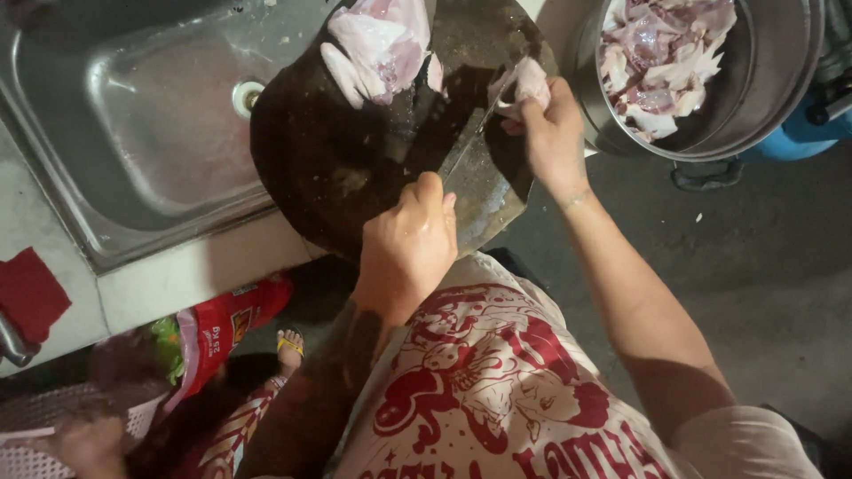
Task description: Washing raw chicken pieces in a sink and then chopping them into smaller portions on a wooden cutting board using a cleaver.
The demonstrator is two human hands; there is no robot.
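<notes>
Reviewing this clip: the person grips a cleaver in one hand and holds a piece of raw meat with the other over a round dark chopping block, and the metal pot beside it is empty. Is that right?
Not quite. The head view shows the metal pot is not empty: it holds cut raw meat pieces. The rest stands: the left hand grips the cleaver, the right hand holds a piece of raw meat over the round dark chopping block.

Your single head view looks steeply down, close above the dark chopping board [355,168], sink [133,124] to its left.
</notes>
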